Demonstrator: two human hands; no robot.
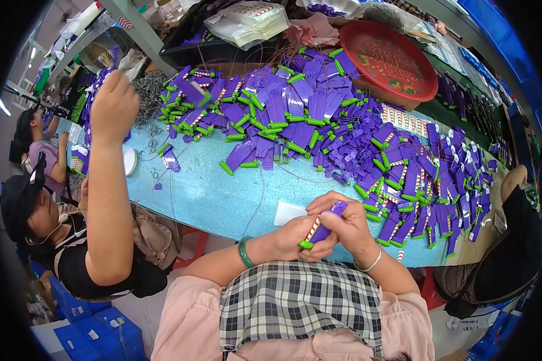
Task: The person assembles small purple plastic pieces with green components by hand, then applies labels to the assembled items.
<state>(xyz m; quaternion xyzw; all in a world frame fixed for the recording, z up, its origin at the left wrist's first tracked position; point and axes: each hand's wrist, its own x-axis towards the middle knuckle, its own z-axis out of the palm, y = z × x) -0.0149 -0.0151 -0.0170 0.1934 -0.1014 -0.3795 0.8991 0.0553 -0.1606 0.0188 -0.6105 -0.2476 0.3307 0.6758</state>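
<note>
Above my lap, at the table's near edge, both hands are closed on one flat purple plastic piece (323,233) with a green end and a red-and-white striped strip. My left hand (292,238) grips its lower, green end. From the other side, my right hand (350,228) wraps round it, thumb lying along the purple face. Some of the right fingers are hidden behind the piece. Just beyond my left hand lies a small white card (288,213). Ahead of me spreads a large heap of similar purple-and-green pieces (277,114).
Small purple parts (352,144) pile at mid-table. A red round tray (388,60) stands behind; rows of finished-looking pieces (445,180) cover the right side. Grey metal rings (150,96) lie left. A co-worker's raised arm (109,180) reaches over the table's left end. The tabletop (217,192) is light blue.
</note>
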